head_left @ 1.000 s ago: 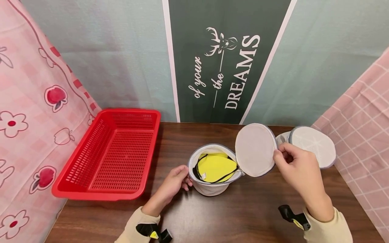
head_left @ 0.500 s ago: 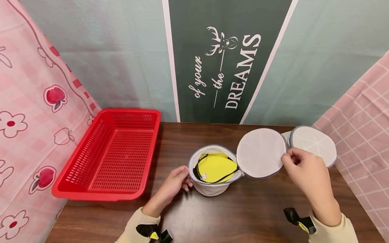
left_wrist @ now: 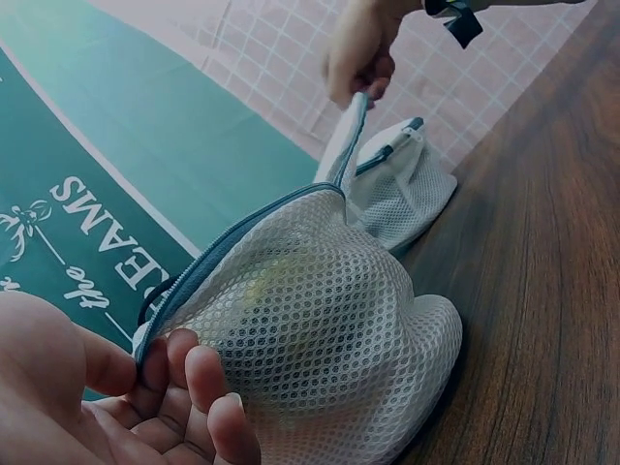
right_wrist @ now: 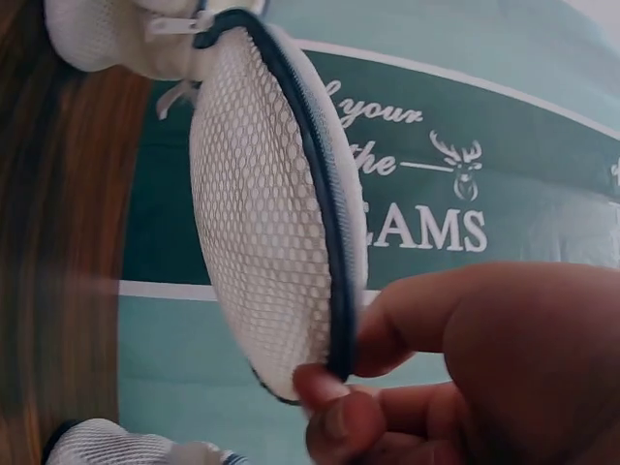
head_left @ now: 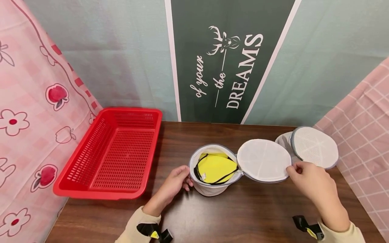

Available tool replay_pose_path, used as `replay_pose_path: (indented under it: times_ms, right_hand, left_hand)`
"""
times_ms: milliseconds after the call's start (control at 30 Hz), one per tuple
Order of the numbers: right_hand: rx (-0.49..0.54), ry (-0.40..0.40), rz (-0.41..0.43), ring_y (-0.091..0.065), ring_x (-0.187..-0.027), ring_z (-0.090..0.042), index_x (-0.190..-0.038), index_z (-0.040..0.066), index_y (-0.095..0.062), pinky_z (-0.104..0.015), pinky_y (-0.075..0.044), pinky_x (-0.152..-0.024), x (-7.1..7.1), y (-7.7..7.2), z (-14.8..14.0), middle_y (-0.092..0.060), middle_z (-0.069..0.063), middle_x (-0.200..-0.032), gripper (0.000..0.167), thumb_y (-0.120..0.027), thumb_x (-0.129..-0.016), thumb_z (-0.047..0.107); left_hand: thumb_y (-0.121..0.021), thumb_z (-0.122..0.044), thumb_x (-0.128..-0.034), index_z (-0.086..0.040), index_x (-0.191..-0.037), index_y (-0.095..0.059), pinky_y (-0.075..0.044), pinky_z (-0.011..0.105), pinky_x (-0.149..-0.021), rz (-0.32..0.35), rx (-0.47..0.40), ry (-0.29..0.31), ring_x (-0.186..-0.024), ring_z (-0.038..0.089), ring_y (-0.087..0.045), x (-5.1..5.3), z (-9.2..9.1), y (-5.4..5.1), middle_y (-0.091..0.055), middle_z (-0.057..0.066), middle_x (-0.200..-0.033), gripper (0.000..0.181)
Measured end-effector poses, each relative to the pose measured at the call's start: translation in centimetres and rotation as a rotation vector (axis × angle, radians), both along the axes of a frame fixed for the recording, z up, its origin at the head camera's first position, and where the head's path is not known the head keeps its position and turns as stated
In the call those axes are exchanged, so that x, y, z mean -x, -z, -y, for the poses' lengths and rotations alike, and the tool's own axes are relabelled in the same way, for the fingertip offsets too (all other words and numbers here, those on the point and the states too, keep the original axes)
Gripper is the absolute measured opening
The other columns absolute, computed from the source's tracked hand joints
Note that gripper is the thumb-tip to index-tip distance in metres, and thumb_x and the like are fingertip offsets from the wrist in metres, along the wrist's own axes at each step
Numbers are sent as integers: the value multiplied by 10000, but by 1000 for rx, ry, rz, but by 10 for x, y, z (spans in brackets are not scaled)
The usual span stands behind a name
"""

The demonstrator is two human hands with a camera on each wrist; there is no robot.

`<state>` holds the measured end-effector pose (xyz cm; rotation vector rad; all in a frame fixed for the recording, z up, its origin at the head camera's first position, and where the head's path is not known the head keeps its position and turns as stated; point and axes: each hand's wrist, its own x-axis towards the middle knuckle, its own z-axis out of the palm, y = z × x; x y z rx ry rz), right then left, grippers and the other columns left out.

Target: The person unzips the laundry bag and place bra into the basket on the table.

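Note:
A white mesh laundry bag (head_left: pixel 211 189) with a zippered rim stands on the table, its round lid (head_left: pixel 263 160) folded out to the right. Inside lies a yellow cloth item with black straps (head_left: pixel 216 167); its kind cannot be told. My left hand (head_left: pixel 176 180) pinches the bag's rim on the left side, thumb and fingers on the zipper edge, as the left wrist view also shows. My right hand (head_left: pixel 316 180) pinches the outer edge of the lid, which the right wrist view shows from its mesh side (right_wrist: pixel 262 213).
A red plastic basket (head_left: pixel 146 158) stands at the left on the wooden table (head_left: pixel 237 216). Behind the right hand, a second white mesh bag (head_left: pixel 316 146) lies near the pink checked cloth (head_left: pixel 364 145). A curtain with printed lettering hangs at the back.
My right hand has moved right and down, swinging the lid farther open from tilted up to nearly flat. The left hand stays on the rim.

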<state>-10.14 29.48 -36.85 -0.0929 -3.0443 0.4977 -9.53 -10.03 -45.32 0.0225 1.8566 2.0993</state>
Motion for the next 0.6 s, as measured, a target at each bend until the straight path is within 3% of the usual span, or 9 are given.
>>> replay_pose_path:
  times_ms: [600]
  right_hand:
    - [-46, -62, 265, -414, -592, -212, -648, 175, -436, -365, -302, -486, 4, 40, -6, -404, 0, -607, 283, -501, -910, 260]
  left_hand:
    - [-415, -99, -1072, 16, -946, -560, -479, 206, -573, 3, 6, -4, -676, 145, -561, 0, -3, 1, -573, 48, -721, 224]
